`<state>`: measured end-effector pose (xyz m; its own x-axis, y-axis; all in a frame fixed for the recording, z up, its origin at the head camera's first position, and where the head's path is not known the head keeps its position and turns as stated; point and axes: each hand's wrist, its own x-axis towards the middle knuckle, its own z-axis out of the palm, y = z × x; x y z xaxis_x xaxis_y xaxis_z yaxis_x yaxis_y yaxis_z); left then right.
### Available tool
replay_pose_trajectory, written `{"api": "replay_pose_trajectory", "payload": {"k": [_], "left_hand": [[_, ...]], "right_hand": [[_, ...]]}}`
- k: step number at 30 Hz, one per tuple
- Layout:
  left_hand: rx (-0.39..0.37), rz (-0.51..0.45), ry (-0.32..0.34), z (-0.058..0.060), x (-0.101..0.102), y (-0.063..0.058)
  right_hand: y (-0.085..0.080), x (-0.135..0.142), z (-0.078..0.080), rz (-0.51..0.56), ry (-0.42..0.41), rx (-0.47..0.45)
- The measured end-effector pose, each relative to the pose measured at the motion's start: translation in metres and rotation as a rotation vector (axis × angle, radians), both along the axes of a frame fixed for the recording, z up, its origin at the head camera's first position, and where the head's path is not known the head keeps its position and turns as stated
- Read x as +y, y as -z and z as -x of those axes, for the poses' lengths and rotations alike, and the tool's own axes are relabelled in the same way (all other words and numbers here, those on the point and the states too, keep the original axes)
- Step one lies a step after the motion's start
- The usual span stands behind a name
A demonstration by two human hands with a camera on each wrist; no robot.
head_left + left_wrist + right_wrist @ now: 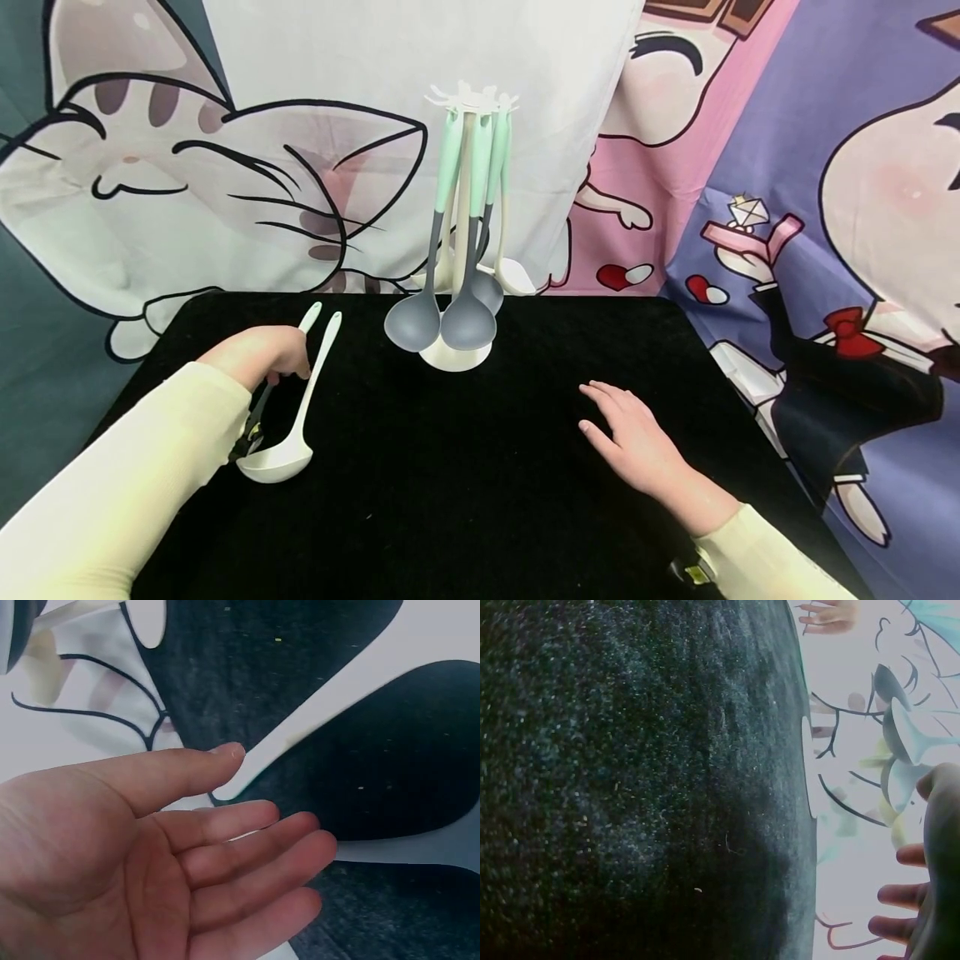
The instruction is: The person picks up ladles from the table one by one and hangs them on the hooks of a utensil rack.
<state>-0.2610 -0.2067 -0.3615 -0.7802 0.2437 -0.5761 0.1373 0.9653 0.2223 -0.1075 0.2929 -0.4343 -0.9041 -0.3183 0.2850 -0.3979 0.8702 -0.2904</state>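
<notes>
My left hand (266,354) reaches down over the table's left side, above a ladle with a pale green handle end (311,315) and a grey shaft (420,853). Loosely bent fingers and a free thumb show in the left wrist view, with nothing between them. My sleeve hides most of that ladle's bowl. Just right of it lies a white ladle (277,461), its handle pointing away from me. My right hand (637,440) hovers over the table's right half, fingers spread and holding nothing.
A white stand (455,358) rises at the table's back middle. Grey ladles (468,321) with mint handles hang from its hooks, with white utensils (514,275) behind. Black cloth (450,500) covers the table. A cartoon-printed curtain (525,50) closes off the back.
</notes>
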Motion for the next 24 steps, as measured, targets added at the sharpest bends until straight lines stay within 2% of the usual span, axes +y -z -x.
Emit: {"api": "replay_pose_trajectory", "payload": {"k": [5, 15, 21, 24], "left_hand": [[-0.057, 0.001, -0.047, 0.003, 0.0, 0.006], [-0.075, 0.022, -0.075, 0.008, 0.002, 0.021], [-0.115, 0.018, -0.102, 0.006, 0.008, 0.029], [-0.124, 0.026, -0.091, 0.005, 0.011, 0.031]], "right_hand": [[0.001, 0.001, 0.0, -0.001, 0.004, -0.001], [0.001, 0.002, -0.001, 0.013, 0.019, -0.013], [0.003, 0.003, -0.002, 0.014, 0.022, -0.014], [0.003, 0.003, -0.002, 0.018, 0.022, -0.009]]}}
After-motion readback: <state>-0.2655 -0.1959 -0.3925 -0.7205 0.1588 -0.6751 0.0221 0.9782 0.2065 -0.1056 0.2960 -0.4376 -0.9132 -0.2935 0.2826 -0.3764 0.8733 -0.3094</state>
